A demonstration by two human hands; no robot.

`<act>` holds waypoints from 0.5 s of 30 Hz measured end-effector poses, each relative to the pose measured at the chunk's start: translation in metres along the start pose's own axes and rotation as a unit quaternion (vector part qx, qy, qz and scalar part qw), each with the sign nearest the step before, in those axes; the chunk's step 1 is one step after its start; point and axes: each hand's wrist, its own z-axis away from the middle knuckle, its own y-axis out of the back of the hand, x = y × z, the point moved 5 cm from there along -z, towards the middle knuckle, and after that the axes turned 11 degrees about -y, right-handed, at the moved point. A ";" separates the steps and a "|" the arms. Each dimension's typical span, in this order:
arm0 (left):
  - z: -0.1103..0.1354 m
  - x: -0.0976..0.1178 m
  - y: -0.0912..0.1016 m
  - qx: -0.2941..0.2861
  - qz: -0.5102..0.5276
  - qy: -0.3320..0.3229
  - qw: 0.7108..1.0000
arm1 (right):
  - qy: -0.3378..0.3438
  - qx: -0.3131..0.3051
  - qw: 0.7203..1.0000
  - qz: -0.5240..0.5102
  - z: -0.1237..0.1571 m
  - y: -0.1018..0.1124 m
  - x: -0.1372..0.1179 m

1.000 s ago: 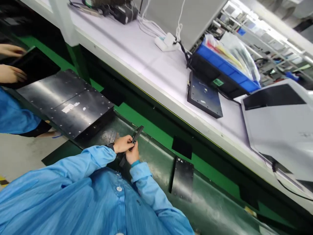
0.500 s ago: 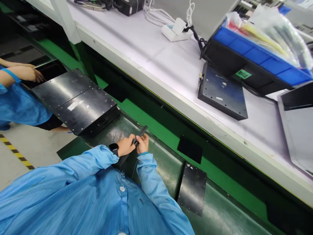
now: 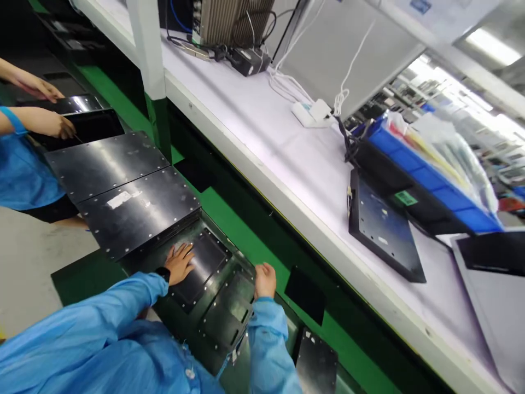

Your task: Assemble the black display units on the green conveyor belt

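My left hand (image 3: 179,265) lies flat with fingers spread on a black metal panel (image 3: 207,260), which has a raised rectangular area and small screws along its edges. Beside it, a second dark panel section (image 3: 225,309) reaches toward my body. At the far right edge of this section my right hand (image 3: 265,282) is closed, its fingers curled; what they hold, if anything, is hidden. A blue cord (image 3: 223,364) hangs near my right sleeve. Just past my left hand stand black metal cases (image 3: 141,210) with screwed lids and torn white labels.
Another person's hands (image 3: 49,121) work at an opened black case on the left. A white bench (image 3: 279,145) runs along the far side, bearing a power strip (image 3: 305,115), a black flat case (image 3: 385,230) and a blue bin (image 3: 435,175). Another black case (image 3: 315,364) sits at lower right.
My hands, together on a narrow dark bar before, are now apart: the left spread flat, the right farther right. Black panels now lie where green surface showed. The view has shifted.
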 end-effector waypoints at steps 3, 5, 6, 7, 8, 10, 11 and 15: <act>0.005 -0.002 -0.015 0.020 0.010 -0.028 0.999 | 0.014 -0.120 0.992 0.026 -0.033 -0.138 -0.091; 0.006 -0.002 -0.018 0.023 0.016 -0.033 0.999 | 0.037 -0.174 0.975 0.131 -0.056 -0.228 -0.142; 0.006 -0.001 -0.019 0.024 0.019 -0.034 0.999 | 0.052 -0.190 0.964 0.179 -0.067 -0.268 -0.162; 0.006 -0.001 -0.021 0.023 0.023 -0.033 0.999 | 0.074 -0.199 0.953 0.217 -0.078 -0.304 -0.179; 0.005 -0.002 -0.023 0.021 0.028 -0.033 0.999 | 0.100 -0.201 0.944 0.242 -0.089 -0.337 -0.194; 0.004 -0.003 -0.031 0.017 0.044 -0.033 0.998 | 0.151 -0.191 0.934 0.260 -0.107 -0.394 -0.218; 0.004 -0.005 -0.036 0.014 0.054 -0.029 0.998 | 0.172 -0.185 0.931 0.263 -0.114 -0.419 -0.226; 0.004 -0.013 -0.057 0.013 0.102 -0.002 0.995 | 0.181 -0.191 0.937 0.230 -0.123 -0.489 -0.241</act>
